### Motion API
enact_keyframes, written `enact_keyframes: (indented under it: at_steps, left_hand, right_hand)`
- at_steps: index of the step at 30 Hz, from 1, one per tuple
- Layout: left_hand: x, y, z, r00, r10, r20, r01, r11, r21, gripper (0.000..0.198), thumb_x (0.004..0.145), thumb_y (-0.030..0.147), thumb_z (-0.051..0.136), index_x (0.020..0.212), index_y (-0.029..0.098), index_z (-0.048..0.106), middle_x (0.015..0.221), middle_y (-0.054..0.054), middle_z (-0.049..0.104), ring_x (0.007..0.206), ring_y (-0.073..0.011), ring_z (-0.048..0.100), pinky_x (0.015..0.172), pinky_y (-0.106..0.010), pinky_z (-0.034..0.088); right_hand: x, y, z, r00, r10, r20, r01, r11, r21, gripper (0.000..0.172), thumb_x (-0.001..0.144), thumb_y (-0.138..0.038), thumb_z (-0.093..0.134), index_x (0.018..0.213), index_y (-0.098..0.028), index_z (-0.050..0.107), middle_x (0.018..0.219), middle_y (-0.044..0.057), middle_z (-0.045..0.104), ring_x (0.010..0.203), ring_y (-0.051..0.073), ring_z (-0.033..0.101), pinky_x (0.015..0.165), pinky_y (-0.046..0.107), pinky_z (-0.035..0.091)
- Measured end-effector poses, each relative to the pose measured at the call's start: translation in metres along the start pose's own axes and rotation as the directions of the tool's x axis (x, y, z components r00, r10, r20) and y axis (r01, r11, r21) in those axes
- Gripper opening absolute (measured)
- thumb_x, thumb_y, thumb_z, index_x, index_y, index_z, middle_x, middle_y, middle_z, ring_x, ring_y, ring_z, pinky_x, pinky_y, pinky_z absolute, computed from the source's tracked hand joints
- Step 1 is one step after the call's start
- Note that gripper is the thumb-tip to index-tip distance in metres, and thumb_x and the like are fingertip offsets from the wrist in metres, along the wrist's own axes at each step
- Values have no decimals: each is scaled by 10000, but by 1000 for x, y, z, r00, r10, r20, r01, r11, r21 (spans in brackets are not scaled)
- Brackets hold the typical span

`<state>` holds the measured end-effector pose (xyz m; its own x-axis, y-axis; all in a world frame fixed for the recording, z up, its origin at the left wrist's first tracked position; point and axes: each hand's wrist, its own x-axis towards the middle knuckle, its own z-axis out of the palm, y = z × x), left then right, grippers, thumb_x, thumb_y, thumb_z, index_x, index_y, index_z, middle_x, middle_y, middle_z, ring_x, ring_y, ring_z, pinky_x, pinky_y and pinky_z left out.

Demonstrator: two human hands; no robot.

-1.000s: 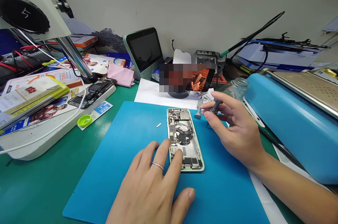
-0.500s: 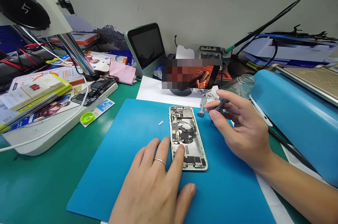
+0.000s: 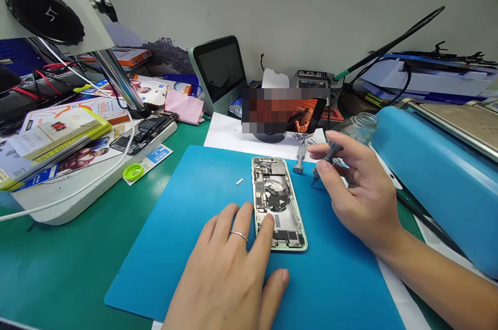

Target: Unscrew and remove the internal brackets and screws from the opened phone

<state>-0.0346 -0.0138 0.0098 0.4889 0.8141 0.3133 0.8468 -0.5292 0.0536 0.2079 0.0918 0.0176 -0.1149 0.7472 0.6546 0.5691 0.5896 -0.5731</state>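
Note:
An opened phone (image 3: 286, 216) with its inner parts bare lies on the blue mat (image 3: 167, 247). My left hand (image 3: 229, 257) rests over its lower left side, fingers spread, the index finger touching the inside and the thumb apart on the mat. To the right of the phone, my right hand (image 3: 358, 184) pinches a grey precision screwdriver (image 3: 332, 153) between thumb and fingers, its thin tip pointing down near the mat. A second grey screwdriver (image 3: 299, 159) stands by the phone's top right corner. Left of the phone lies a tiny silvery piece (image 3: 239, 181).
A glass jar (image 3: 360, 127) and a blue machine (image 3: 439, 179) stand at the right. Behind the mat are a propped phone (image 3: 305, 114) and a smart display (image 3: 221, 73). Boxes, another opened phone (image 3: 146, 133) and a microscope stand (image 3: 119, 81) crowd the left.
My right hand has tilted the screwdriver, so its thin tip now shows below the fingers. My left hand keeps its place on the phone. The whole view has shifted slightly.

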Motion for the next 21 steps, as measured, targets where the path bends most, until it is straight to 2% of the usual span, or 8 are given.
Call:
enact_keyframes:
  at_steps: [5,9,13,21]
  left_hand:
    - [-1,2,-1,1000,-13,4,13,999,-31,519,1100,542,474,1490,217,585,1420,-187,697,1227,-415,700,889,-548,646]
    - [0,1,-2,999,-32,19,33,997,-63,512,1102,531,468,1501,225,562,1454,-184,671,1264,-428,676,910,-577,639]
    - [1,0,-1,999,-32,24,34,996,-83,512,1103,538,469,1506,233,549,1449,-173,675,1248,-414,685,917,-563,638]
    - [-1,0,-1,999,-30,11,31,997,-67,497,1107,524,469,1504,236,554,1442,-156,679,1250,-399,682,922,-543,631]
  right_hand:
    - [2,-3,-2,1000,2,1,-2,999,-52,513,1021,-218,676,1508,-333,562,1207,32,801,952,191,751,708,321,631]
    - [5,-3,-3,999,-42,-17,40,994,-106,525,988,-208,706,1488,-319,587,1163,33,782,829,187,680,737,376,597]
    - [6,-1,-4,999,-48,-3,48,991,-125,552,966,-186,709,1487,-320,587,1066,22,747,715,180,630,652,378,569]
    - [3,1,-4,998,-53,-30,50,993,-104,608,984,-203,703,1544,-339,507,1051,21,709,750,188,648,661,369,576]
